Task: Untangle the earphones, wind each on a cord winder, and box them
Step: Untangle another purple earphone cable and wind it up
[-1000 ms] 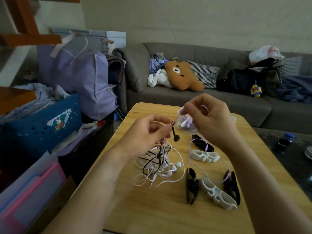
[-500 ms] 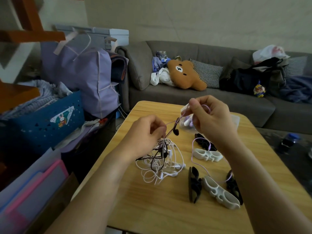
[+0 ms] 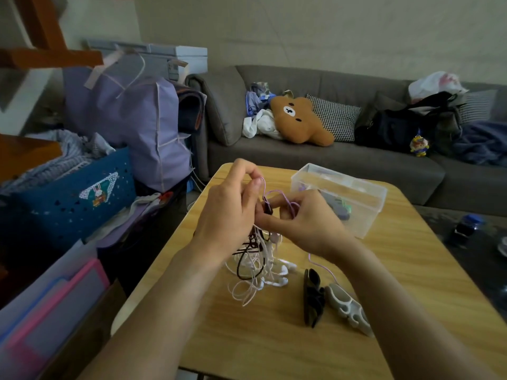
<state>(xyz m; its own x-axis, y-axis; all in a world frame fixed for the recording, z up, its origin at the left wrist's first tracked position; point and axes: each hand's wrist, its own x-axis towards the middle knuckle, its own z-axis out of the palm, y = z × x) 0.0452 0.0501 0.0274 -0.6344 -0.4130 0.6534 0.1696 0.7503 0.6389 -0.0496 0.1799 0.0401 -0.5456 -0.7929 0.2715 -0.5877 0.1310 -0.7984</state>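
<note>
While the left hand (image 3: 227,215) pinches the thin lilac earphone cord (image 3: 277,193) and the right hand (image 3: 304,223) grips its loop, the tangled bundle of white and dark earphones (image 3: 258,259) hangs over the wooden table's (image 3: 274,338) middle; ease loops out slowly, never yanking.

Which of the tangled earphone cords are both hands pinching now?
The thin lilac cord, looped between both hands; the white cords and dark cord hang below.
</note>
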